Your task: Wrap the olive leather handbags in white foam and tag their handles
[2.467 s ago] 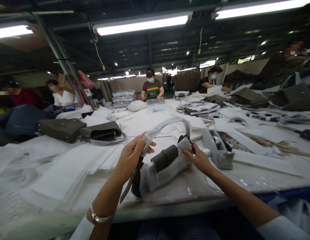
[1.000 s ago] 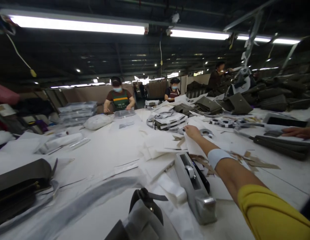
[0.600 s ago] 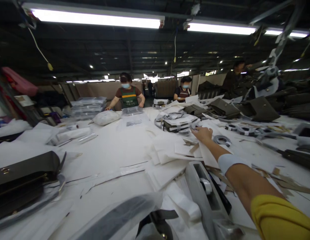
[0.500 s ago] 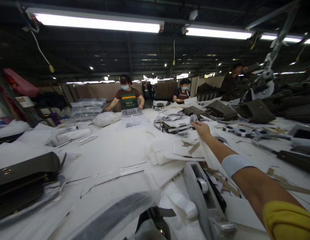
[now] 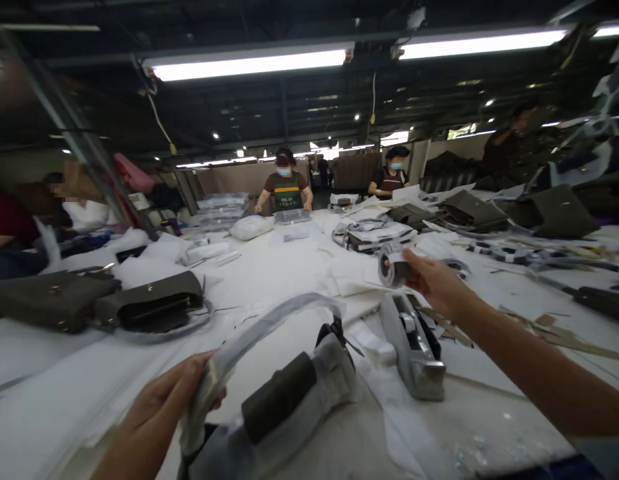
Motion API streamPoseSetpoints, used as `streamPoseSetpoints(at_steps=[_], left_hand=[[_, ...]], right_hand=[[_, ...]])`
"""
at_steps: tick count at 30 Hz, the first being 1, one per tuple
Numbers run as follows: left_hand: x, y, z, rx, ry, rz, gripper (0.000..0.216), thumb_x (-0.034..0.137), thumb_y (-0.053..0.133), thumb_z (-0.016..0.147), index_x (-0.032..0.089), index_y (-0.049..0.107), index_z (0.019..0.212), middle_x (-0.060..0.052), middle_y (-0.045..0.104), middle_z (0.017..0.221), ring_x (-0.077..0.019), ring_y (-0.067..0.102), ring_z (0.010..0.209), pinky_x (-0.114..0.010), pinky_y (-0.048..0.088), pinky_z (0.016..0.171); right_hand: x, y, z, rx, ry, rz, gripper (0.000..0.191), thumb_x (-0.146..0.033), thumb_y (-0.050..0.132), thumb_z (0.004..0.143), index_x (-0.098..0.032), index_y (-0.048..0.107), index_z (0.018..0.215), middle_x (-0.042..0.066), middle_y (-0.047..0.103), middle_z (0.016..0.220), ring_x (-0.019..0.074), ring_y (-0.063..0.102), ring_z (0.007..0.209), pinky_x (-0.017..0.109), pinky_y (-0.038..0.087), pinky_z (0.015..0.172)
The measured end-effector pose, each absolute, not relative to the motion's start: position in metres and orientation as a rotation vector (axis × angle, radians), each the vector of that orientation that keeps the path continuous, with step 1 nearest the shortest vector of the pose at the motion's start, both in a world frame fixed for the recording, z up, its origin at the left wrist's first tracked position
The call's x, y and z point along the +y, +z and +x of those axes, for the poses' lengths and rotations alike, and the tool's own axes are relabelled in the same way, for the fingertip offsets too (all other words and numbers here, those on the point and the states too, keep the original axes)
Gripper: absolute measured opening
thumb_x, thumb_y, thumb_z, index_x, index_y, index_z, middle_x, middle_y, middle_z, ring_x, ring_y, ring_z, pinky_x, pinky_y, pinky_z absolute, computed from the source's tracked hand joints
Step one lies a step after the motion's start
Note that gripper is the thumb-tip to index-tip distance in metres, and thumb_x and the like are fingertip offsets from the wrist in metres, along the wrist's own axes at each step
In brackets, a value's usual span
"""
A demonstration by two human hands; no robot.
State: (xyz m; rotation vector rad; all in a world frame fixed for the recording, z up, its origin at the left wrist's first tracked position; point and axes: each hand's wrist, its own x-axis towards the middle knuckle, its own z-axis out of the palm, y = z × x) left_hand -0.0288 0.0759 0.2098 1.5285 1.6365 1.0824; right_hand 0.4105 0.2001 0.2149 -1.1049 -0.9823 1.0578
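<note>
a broad white table (image 5: pixel 294 267) fills the foreground and runs back into a dim, dark-roofed workshop under long light tubes (image 5: pixel 254 65), with a slanting metal post (image 5: pixel 69 113) at the left. at the far end a person in a green apron (image 5: pixel 288 193) works beside stacked clear packs (image 5: pixel 222 212), and another masked person (image 5: pixel 390 180) sits farther right. the near edge of the table shows at the lower right; a white lane of tabletop runs from the wrapped bag (image 5: pixel 279 400) toward the far end, hemmed by olive bags (image 5: pixel 149 300) on the left and loose white sheets (image 5: pixel 359 287) and brown card strips (image 5: pixel 564 333) on the right. the wrapped bag lies near the front edge, smooth dark olive where its covering of cloudy, crinkled film leaves it exposed. the left hand (image 5: pixel 169 397) is closed around its arched, film-sleeved handle (image 5: pixel 269 317). the right hand (image 5: pixel 434 280), raised above the table, pinches a ring-shaped coil (image 5: pixel 389 265) by its side; blur makes its makeup hard to read, though it looks like banded strap under shiny film. just below that hand, a blocky grey tape dispenser (image 5: pixel 414 353) stands beside rumpled white wrapping (image 5: pixel 372 343).
</note>
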Motion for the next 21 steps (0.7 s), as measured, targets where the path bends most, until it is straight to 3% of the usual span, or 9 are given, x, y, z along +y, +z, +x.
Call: streamPoseSetpoints(at_steps=[8,13,21], left_hand=[[0.075,0.253,-0.016,1.321,1.020,1.769,0.045,0.061,0.056,0.086,0.020,0.070,0.078,-0.003,0.068,0.077,-0.0203,0.059,0.077,-0.026,0.046,0.068],[0.073,0.259,-0.008,1.185,0.982,1.803,0.037,0.054,0.067,0.080,0.019,0.076,0.090,-0.004,0.071,0.088,-0.0222,0.061,0.086,-0.027,0.048,0.072],[0.076,0.248,-0.008,1.155,1.127,1.693,0.033,0.047,0.073,0.076,0.017,0.073,0.090,-0.004,0.072,0.083,-0.0181,0.064,0.076,-0.026,0.048,0.068]], right_hand=[[0.046,0.175,0.272,-0.963,1.507,-0.936,0.043,-0.058,0.073,0.076,-0.021,0.078,0.098,0.011,0.075,0.098,0.0284,0.068,0.092,0.043,0.051,0.091],[0.039,0.171,0.196,-0.929,1.533,-0.809,0.041,-0.047,0.077,0.077,-0.026,0.073,0.112,0.006,0.072,0.112,0.0264,0.063,0.106,0.043,0.044,0.100],[0.052,0.196,0.138,-0.886,1.412,-0.609,0.032,-0.040,0.077,0.079,-0.024,0.074,0.107,0.004,0.071,0.114,0.0242,0.061,0.110,0.041,0.042,0.104]])
